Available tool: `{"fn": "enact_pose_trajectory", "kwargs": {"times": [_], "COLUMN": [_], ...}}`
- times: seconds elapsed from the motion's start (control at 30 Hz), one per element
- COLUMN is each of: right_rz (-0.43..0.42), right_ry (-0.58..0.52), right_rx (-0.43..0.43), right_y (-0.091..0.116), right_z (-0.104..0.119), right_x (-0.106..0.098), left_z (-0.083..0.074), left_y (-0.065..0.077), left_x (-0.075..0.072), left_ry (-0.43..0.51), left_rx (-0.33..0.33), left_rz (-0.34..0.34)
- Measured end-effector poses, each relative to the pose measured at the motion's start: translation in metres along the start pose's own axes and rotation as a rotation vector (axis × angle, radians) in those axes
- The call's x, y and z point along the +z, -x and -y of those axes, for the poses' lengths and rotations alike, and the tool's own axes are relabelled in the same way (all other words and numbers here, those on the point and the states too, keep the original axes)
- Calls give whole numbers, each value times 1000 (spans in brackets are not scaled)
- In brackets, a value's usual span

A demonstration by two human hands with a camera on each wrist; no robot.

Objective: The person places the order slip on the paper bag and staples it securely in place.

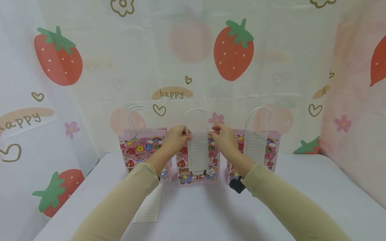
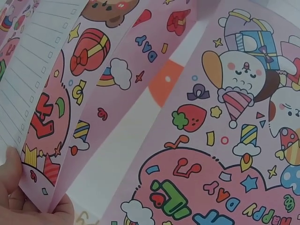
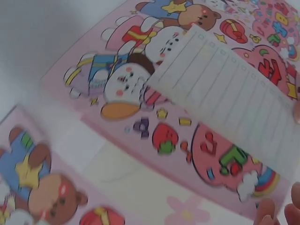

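Note:
A pink cartoon paper gift bag (image 1: 197,180) with white handles stands upright in the middle. A lined sheet with small boxes (image 1: 198,152) lies flat against its front. My left hand (image 1: 173,139) pinches the bag's top edge at the sheet's upper corner. In the left wrist view its thumb (image 2: 10,171) is on the sheet's side and its other fingers are behind the bag. My right hand (image 1: 226,139) is at the sheet's opposite upper corner. Only its fingertips (image 3: 266,210) show in the right wrist view, by the bag's top edge; whether they pinch anything is unclear.
Matching gift bags stand to the left (image 1: 144,134) and right (image 1: 272,160); the right one bears a lined sheet (image 1: 254,147) on its front. Another lined sheet (image 1: 147,209) lies on the white table (image 1: 187,221) near my left forearm. A strawberry-print curtain (image 1: 135,67) hangs behind.

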State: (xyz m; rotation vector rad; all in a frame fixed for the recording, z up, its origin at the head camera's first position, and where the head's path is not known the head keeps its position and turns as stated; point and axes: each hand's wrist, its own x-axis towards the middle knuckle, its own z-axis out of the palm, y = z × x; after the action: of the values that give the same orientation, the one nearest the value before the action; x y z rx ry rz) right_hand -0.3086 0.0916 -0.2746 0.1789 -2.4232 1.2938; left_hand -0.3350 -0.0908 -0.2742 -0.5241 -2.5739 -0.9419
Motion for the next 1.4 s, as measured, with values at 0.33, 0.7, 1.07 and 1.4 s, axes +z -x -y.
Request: {"fn": "enact_pose_trajectory", "kwargs": {"times": [0.33,0.7,1.07,1.4], "right_rz": [-32,-69,-99,-51], "right_ry": [70,157,260,302], "right_rx": [-161,-171,-137,-51], "right_y": [21,51,69,82], "right_z": [-12,-28,-59,-83], "right_x": [-47,-102,-142,-165], "left_z": [-2,-3,-5,-5], "left_y": [2,0,-1,-1], "left_x": [2,0,-1,-1], "left_ry": [9,16,28,57], "left_rx": [-10,-9,-21,-47], "left_rz": [14,-12,-2,10]}}
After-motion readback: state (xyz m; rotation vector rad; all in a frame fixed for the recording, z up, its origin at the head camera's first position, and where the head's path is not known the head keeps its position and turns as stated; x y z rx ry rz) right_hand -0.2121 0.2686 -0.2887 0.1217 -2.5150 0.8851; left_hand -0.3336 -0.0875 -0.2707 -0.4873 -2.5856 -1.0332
